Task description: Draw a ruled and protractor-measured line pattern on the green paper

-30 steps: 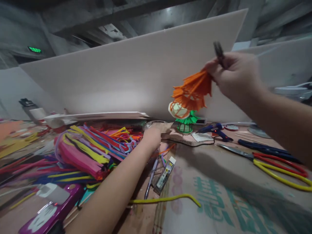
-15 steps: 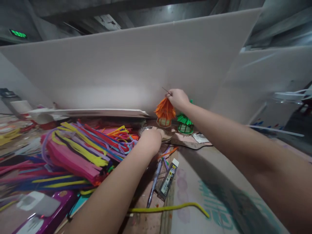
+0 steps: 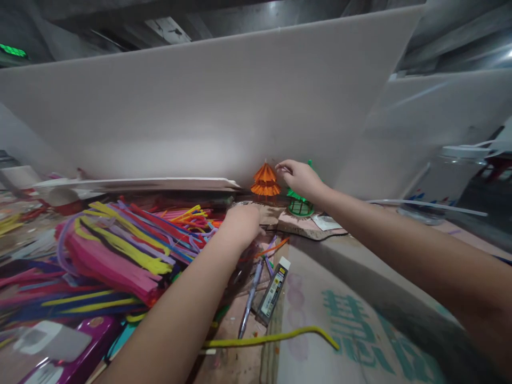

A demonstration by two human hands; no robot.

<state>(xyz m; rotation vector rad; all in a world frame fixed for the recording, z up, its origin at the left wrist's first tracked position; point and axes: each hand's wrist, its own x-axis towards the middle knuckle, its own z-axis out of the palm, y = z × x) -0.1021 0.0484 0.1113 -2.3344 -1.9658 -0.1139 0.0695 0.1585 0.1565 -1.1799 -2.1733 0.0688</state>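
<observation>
Head cam: the orange pavilion is down on the cardboard now, just left of the green pavilion. Right hand, which carried it over, is beside its roof, fingers loose, grip unclear. Left hand is curled near the pipe cleaners; can't tell what it holds.

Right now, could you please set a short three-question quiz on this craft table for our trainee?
1. True or false: the right hand is beside the small orange pipe-cleaner pavilion.
2. What does the left hand rest next to: (a) the heap of coloured pipe cleaners, (b) a kettle?
3. What colour is the loose bent pipe cleaner nearest the camera?

Key: 1 true; 2 a; 3 yellow.
</observation>
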